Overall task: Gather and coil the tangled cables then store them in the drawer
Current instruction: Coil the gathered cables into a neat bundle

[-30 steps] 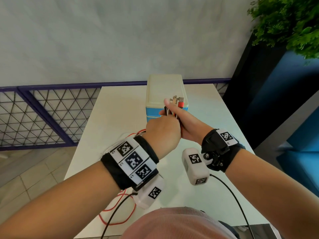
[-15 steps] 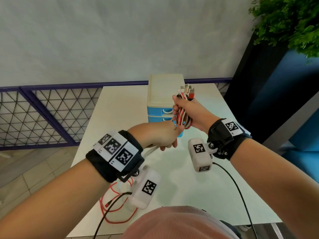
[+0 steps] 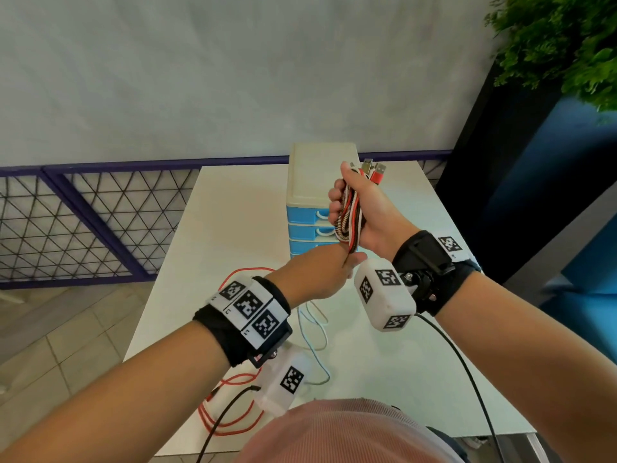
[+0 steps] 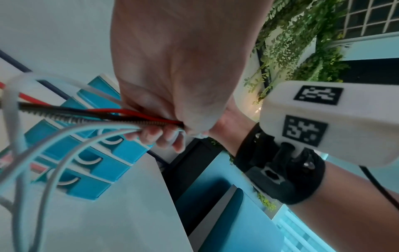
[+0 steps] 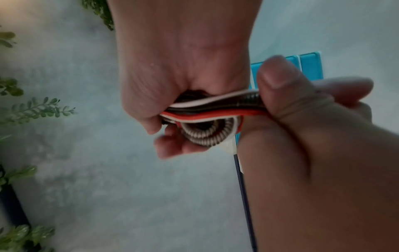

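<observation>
My right hand (image 3: 369,208) is raised in front of the drawer unit (image 3: 309,225) and grips a folded bundle of cables (image 3: 350,218): red, white and black-striped. USB plugs (image 3: 373,168) stick out above its thumb. In the right wrist view the coil (image 5: 207,134) loops out under that fist (image 5: 172,81). Just below it, my left hand (image 3: 322,272) pinches the trailing strands, its thumb (image 5: 278,81) pressed on them. The left wrist view shows the strands (image 4: 121,117) running into the right fist (image 4: 172,76). Loose red cable (image 3: 230,426) and pale blue cable (image 3: 314,332) lie on the white table (image 3: 240,212).
The drawer unit has a cream top and three blue drawers with white handles, all closed. A purple mesh railing (image 3: 100,222) runs behind and left of the table. A dark panel (image 3: 521,195) and a green plant (image 3: 561,48) stand at the right.
My right hand has lifted the bundle up and to the right, uncovering the drawer fronts. My left hand has slid down the strands, away from the bundle's top, to below the right fist.
</observation>
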Demonstrator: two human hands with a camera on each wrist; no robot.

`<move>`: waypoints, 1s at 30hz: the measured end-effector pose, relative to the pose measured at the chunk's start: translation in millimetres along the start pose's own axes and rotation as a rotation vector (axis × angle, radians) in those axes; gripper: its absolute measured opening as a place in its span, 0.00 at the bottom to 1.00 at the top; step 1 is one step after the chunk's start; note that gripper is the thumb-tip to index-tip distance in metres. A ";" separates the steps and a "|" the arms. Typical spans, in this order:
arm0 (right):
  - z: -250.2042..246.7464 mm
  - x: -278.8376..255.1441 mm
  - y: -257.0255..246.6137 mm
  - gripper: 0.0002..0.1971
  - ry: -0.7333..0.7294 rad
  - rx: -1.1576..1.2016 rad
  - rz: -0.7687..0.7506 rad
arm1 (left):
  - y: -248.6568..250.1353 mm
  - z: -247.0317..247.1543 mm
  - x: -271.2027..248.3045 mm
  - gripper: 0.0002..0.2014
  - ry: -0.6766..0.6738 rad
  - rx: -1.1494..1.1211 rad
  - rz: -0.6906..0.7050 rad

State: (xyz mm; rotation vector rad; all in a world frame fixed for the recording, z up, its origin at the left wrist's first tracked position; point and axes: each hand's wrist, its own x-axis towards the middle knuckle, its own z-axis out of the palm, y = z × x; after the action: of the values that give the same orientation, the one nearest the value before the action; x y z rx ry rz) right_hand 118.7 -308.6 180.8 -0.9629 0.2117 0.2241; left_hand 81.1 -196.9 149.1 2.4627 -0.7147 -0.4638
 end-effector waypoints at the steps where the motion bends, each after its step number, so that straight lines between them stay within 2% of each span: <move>1: 0.8 0.5 1.1 0.18 0.023 0.007 -0.003 | -2.8 0.7 1.6 0.19 -0.004 -0.023 0.016; 4: -0.3 2.0 2.2 0.18 0.067 0.024 -0.026 | -15.5 2.9 6.3 0.20 -0.037 -0.156 0.037; 8: -7.2 6.1 0.4 0.18 0.120 0.009 -0.072 | -31.1 -3.9 0.6 0.22 -0.183 -0.633 -0.006; 12: -16.2 8.4 -6.6 0.19 0.156 0.066 -0.078 | -51.7 -10.3 -7.2 0.28 -0.348 -0.701 -0.022; 14: -20.7 9.8 -10.6 0.19 0.164 0.083 -0.083 | -57.6 -11.0 -10.4 0.33 -0.389 -0.771 -0.020; 17: -28.1 13.1 -12.1 0.19 0.178 0.100 -0.094 | -59.0 -14.2 -11.7 0.27 -0.398 -0.831 -0.029; 21: -32.9 13.6 -12.4 0.18 0.168 0.082 -0.098 | -63.7 -13.4 -12.3 0.25 -0.460 -0.710 -0.034; 23: -37.4 12.2 -12.2 0.18 0.168 0.000 -0.108 | -64.1 -13.0 -10.8 0.22 -0.426 -0.614 -0.010; 26: -42.0 9.7 -10.7 0.16 0.156 -0.314 -0.159 | -59.6 -19.6 -7.3 0.18 -0.239 -0.405 -0.034; 30: -43.5 7.2 -8.7 0.15 0.091 -0.701 -0.159 | -51.1 -30.4 -2.2 0.14 0.002 0.145 -0.035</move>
State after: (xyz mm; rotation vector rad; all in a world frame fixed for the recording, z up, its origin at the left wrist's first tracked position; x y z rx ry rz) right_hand 124.6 -348.8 161.6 -1.6804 0.1383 0.1045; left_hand 113.1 -146.9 144.6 2.6136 -0.7288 -0.4357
